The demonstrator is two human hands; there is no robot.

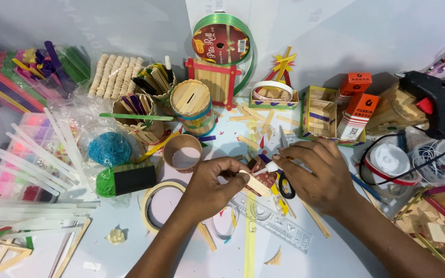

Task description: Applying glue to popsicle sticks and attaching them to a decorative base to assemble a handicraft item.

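Above the ruler [276, 221], left hand [209, 185] pinches a pale wooden stick [256, 184]; right hand [312, 172] grips a small white tube [270, 167].

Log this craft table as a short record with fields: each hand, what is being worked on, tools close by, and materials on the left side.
left hand: left hand pinches a short wooden stick piece between thumb and fingers
right hand: right hand holds a small white glue tube, nozzle at the stick piece
below hands: clear ruler, scissors
right side: black glue gun, orange boxes
centre: stick-covered cylinder, cardboard ring, green ribbon roll
left side: clear glue sticks, blue thread ball, coloured craft sticks
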